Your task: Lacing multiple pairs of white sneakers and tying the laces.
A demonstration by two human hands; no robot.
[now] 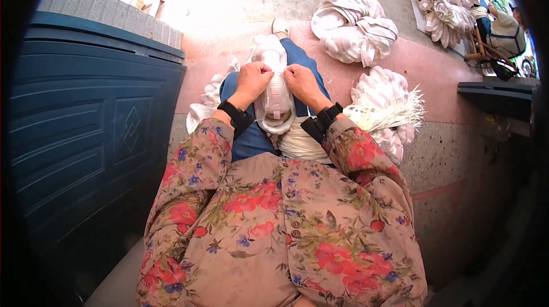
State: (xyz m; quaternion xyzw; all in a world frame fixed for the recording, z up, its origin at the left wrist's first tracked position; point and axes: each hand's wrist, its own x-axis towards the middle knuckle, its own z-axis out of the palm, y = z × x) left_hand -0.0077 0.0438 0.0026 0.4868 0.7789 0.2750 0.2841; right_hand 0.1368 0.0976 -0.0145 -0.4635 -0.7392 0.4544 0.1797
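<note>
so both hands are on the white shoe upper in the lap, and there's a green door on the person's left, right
Not quite. Both the left hand and the right hand do grip the white shoe upper in the lap, but the door on the person's left is dark blue, not green, as the head view shows.

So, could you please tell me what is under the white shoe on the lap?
Under the white shoe lie a bundle of white laces and a blue-jeaned leg. The shoe's underside and sole are hidden.

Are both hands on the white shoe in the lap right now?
Yes, the left hand and right hand both grip the top of the white shoe resting on the lap.
</note>
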